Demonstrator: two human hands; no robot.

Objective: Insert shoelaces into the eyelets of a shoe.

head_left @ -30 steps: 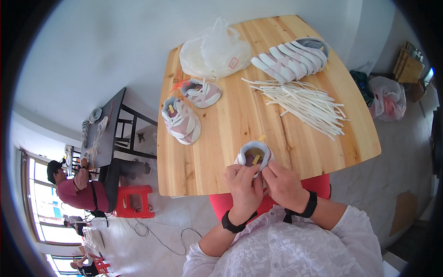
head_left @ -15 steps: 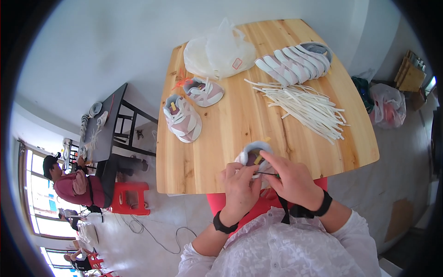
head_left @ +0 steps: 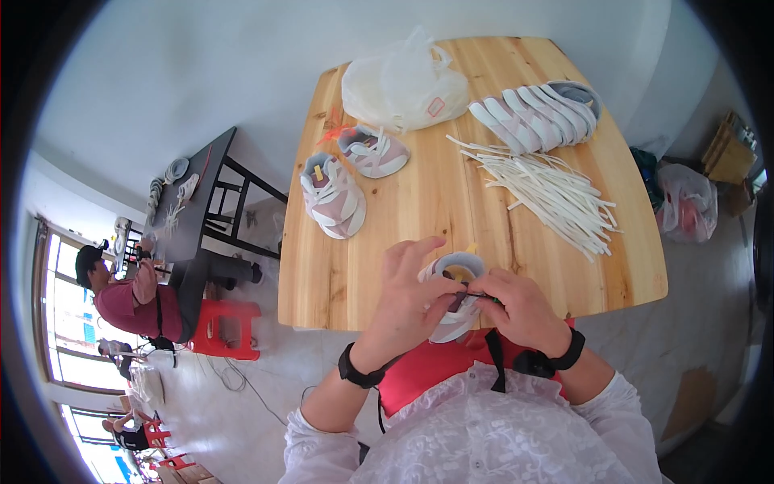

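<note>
A small pink and white sneaker (head_left: 456, 329) with a grey lining rests at the table's near edge, its toe toward me. My left hand (head_left: 403, 302) is at the left side of the shoe, thumb and a finger closed at its tongue, other fingers raised. My right hand (head_left: 526, 313) is closed round a thin dark tool (head_left: 482, 296) with a bit of green at its handle. The tool's shaft points left to the shoe's lacing area; its tip is hidden by my left fingers.
Two laced sneakers (head_left: 333, 202) stand at the left, near orange strands (head_left: 334, 131). A plastic bag (head_left: 401, 89) lies at the back of the wooden table (head_left: 387, 274). White laces (head_left: 556, 202) and a row of sneakers (head_left: 528, 121) are right. A person (head_left: 133, 302) sits far left.
My left hand has shifted up and left, its fingers now raised beside the shoe. More of the shoe shows. The right hand has moved slightly right with the tool. The whole view has shifted a little.
</note>
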